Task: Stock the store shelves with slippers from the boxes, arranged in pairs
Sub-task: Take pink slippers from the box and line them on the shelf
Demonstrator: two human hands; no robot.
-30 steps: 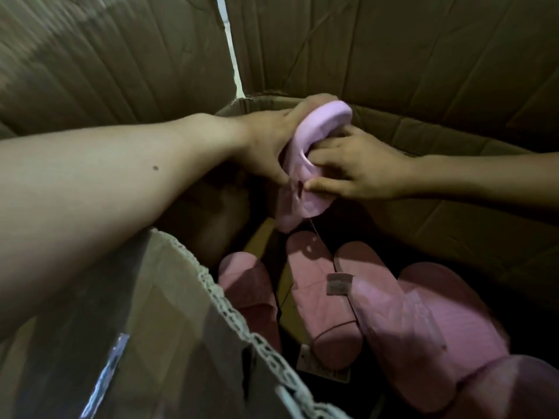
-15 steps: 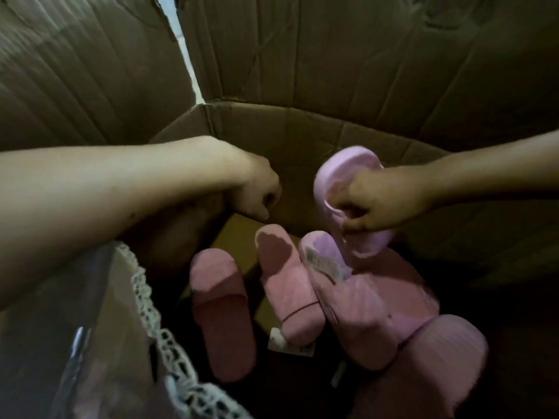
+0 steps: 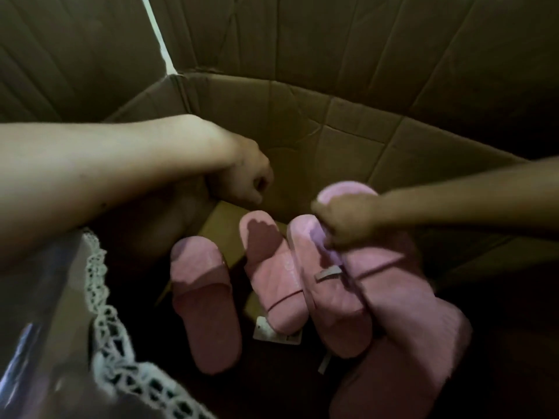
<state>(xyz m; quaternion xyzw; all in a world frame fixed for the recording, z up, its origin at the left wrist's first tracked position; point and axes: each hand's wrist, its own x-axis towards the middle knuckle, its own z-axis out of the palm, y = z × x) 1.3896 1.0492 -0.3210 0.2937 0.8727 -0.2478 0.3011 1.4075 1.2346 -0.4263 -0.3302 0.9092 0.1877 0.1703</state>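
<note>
Held slipper: looks light, soft and bendy; right hand clenches it round the middle, low inside the box.
Left hand: curled, apparently empty.
Other slippers: loose on the box floor; probably easiest pinched by the strap.

Bkgd is all brown cardboard. The cardboard box has creased, dented inner walls. Two tall flaps stand up behind it: left flap & right flap, both ribbed w/ fold lines. A thin bright slit runs btwn them, the brightest spot in view. Light is dim & warm overall, going near black at bottom right. Lower left, blurred: white lace trim next to shiny plastic film.
</note>
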